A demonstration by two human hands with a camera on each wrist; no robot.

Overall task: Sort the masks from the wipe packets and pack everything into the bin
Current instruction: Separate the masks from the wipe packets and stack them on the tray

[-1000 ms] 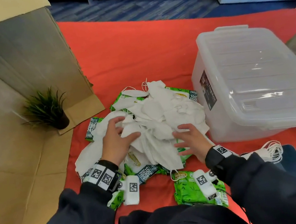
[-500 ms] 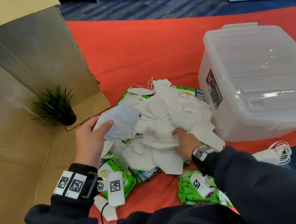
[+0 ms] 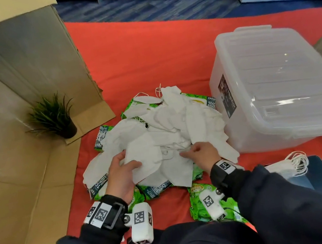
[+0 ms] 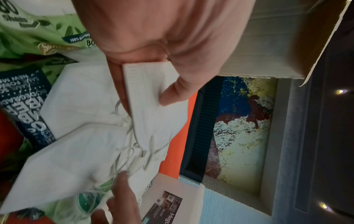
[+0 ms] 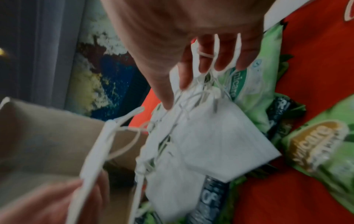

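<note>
A heap of white masks (image 3: 169, 126) lies on green wipe packets (image 3: 209, 205) on the red mat. My left hand (image 3: 130, 160) pinches one folded white mask (image 3: 142, 156) at the heap's near edge; the left wrist view shows thumb and fingers (image 4: 172, 94) clamped on its ribbed edge (image 4: 141, 84). My right hand (image 3: 190, 152) sits just right of it with its fingers (image 5: 206, 60) hooked through the ear loops of masks (image 5: 220, 136) that hang below. The clear plastic bin (image 3: 277, 86) stands to the right with its lid on.
A big open cardboard box (image 3: 15, 102) fills the left side, with a small potted plant (image 3: 56, 119) on its flap. A stack of masks (image 3: 289, 164) rests on a dark blue pad (image 3: 321, 180) at the near right. Bare red mat lies beyond the heap.
My left hand came down from the left with its mask to the heap's near edge. My right hand drew out from the heap and now has ear loops around its fingers.
</note>
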